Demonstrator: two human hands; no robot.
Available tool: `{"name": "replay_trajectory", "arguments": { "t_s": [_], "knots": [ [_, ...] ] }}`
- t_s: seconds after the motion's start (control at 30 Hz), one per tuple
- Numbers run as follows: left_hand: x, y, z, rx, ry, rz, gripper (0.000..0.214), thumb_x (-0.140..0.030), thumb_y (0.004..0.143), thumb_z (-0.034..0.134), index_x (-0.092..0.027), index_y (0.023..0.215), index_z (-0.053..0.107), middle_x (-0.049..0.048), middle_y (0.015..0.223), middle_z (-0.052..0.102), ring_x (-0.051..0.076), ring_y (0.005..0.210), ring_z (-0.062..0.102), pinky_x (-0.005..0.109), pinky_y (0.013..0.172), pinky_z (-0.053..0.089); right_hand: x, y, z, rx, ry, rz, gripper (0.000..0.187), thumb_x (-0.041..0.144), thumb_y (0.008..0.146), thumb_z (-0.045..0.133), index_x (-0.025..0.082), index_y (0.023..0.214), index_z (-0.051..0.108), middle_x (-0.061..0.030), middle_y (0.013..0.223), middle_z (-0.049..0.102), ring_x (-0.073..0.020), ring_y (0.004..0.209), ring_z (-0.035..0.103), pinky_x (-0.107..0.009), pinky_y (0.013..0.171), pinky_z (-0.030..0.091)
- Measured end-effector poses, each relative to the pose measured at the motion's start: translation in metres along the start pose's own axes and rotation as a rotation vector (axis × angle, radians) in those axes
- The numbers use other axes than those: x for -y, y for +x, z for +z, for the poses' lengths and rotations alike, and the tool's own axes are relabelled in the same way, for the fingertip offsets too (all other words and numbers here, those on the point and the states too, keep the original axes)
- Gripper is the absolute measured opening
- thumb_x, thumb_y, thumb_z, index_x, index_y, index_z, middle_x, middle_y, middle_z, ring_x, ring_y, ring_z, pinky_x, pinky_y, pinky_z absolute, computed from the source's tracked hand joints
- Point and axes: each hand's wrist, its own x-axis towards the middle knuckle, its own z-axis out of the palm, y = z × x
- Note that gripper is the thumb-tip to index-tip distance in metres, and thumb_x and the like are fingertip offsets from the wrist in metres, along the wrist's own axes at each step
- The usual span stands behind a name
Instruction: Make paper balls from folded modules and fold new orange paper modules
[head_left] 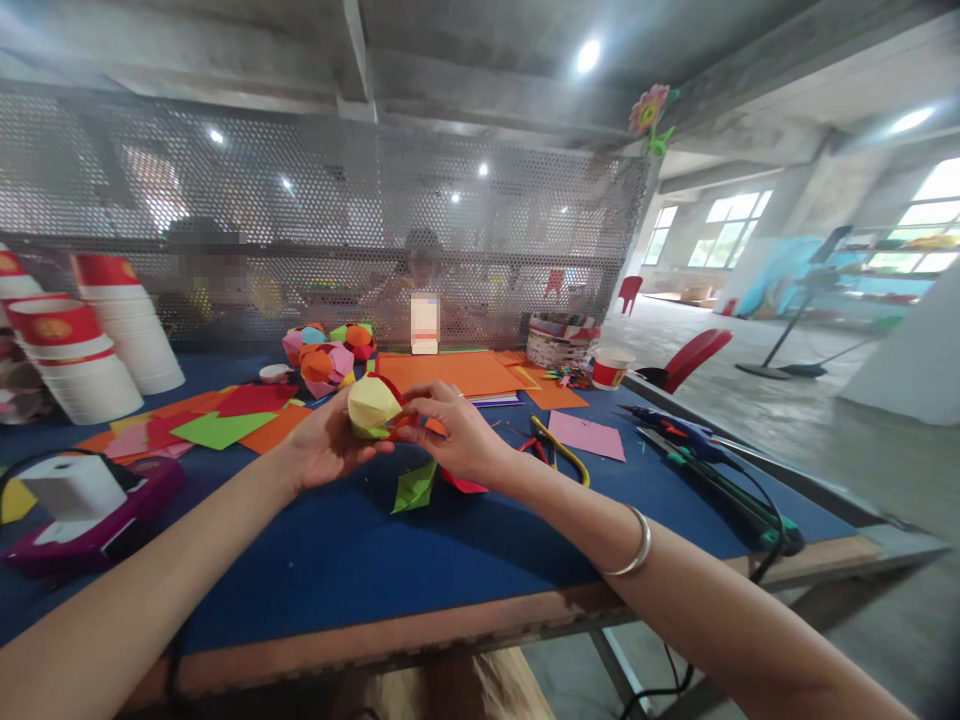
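Observation:
Over the blue table my left hand (319, 440) cradles a folded-paper ball (373, 402) with yellow, green and red faces. Its fingers curl beneath and behind the ball. My right hand (465, 430) meets the ball's right side, its thumb and fingers bent in a pinch around a red-orange folded part. Exactly where that part joins the ball is covered by the fingers. Below the hands lie a green folded paper piece (415, 489) and a red one (463, 483). Several multicoloured paper balls (326, 368) sit behind my left hand.
Coloured paper sheets (232, 428) lie at left, near stacked paper cups (124, 335) and a purple power strip (142, 505). Orange sheets (450, 373) and a woven basket (559, 345) stand behind. A corded glue gun (679, 430) rests at right. A perforated screen (480, 220) closes the back.

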Motion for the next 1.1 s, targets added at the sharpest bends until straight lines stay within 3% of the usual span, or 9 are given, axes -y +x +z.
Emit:
{"name": "replay_trajectory", "arguments": {
  "t_s": [0.13,0.27,0.4,0.5,0.6,0.67,0.77,0.97,1.1],
  "knots": [
    [0.006,0.0,0.021,-0.133,0.116,-0.016,0.046,-0.053,0.1,0.048,-0.014,0.109,0.07,0.0168,0.091,0.078,0.031,0.075,0.078,0.035,0.055,0.063,0.001,0.001,-0.001,0.03,0.053,0.024,0.008,0.021,0.096,0.068,0.018,0.089,0.068,-0.0094,0.112,0.07,-0.0207,0.106,0.065,-0.038,0.098,0.048],
    [0.012,0.001,0.043,-0.304,0.189,0.102,0.055,-0.058,0.104,0.033,-0.018,0.103,0.071,0.0109,0.086,0.078,0.026,0.076,0.076,0.041,0.067,0.064,0.003,0.002,-0.001,0.033,0.108,0.051,0.01,0.019,0.097,0.065,0.017,0.087,0.065,-0.0092,0.106,0.07,-0.0196,0.1,0.065,-0.035,0.093,0.049],
    [0.016,0.004,0.052,-0.343,0.277,0.218,0.063,-0.061,0.104,0.031,-0.014,0.099,0.073,0.0121,0.089,0.076,0.022,0.074,0.072,0.034,0.066,0.062,0.003,0.001,0.0,0.056,0.134,0.09,0.008,0.018,0.097,0.063,0.019,0.089,0.064,-0.006,0.099,0.069,-0.0181,0.096,0.064,-0.033,0.09,0.049],
    [0.018,0.004,0.052,-0.306,0.301,0.284,0.054,-0.062,0.099,0.045,-0.016,0.093,0.073,0.0103,0.09,0.076,0.02,0.074,0.07,0.032,0.066,0.061,0.003,0.0,0.0,0.073,0.128,0.135,0.008,0.018,0.098,0.061,0.019,0.09,0.063,-0.0057,0.099,0.069,-0.0173,0.093,0.064,-0.031,0.084,0.049],
    [0.02,0.003,0.052,-0.315,0.309,0.34,0.027,-0.042,0.085,0.076,-0.02,0.1,0.072,0.0045,0.093,0.076,0.019,0.077,0.071,0.031,0.067,0.061,0.003,0.0,0.0,0.081,0.114,0.148,0.009,0.019,0.098,0.06,0.018,0.089,0.063,-0.0062,0.097,0.068,-0.0173,0.088,0.062,-0.03,0.08,0.048],
    [0.022,0.001,0.052,-0.331,0.334,0.368,0.041,-0.021,0.071,0.087,-0.025,0.109,0.07,0.0005,0.098,0.075,0.018,0.08,0.072,0.03,0.068,0.062,0.003,0.001,0.0,0.086,0.112,0.14,0.012,0.019,0.098,0.06,0.018,0.086,0.062,-0.0062,0.094,0.068,-0.0176,0.088,0.062,-0.031,0.08,0.048],
    [0.023,0.001,0.053,-0.336,0.359,0.361,0.052,-0.011,0.066,0.087,-0.026,0.112,0.069,-0.0003,0.102,0.075,0.017,0.081,0.073,0.026,0.064,0.061,0.004,0.0,0.001,0.083,0.115,0.15,0.01,0.022,0.097,0.061,0.018,0.089,0.064,-0.0059,0.095,0.069,-0.0173,0.088,0.062,-0.031,0.081,0.049],
    [0.016,0.004,0.048,-0.338,0.334,0.374,0.027,-0.012,0.076,0.08,-0.019,0.101,0.071,0.0026,0.09,0.076,0.018,0.072,0.073,0.029,0.061,0.062,0.005,0.002,-0.003,-0.027,0.197,0.208,0.014,0.025,0.099,0.059,0.019,0.11,0.066,-0.0078,0.109,0.072,-0.0173,0.097,0.066,-0.032,0.084,0.052],
    [0.011,0.002,0.05,-0.343,0.313,0.386,0.021,-0.009,0.081,0.074,-0.019,0.1,0.072,0.0038,0.092,0.078,0.019,0.075,0.075,0.033,0.067,0.065,0.001,0.008,-0.016,-0.038,0.146,0.219,0.01,0.019,0.096,0.062,0.019,0.09,0.07,-0.006,0.1,0.074,-0.0171,0.095,0.067,-0.031,0.085,0.051]
  ]
}}
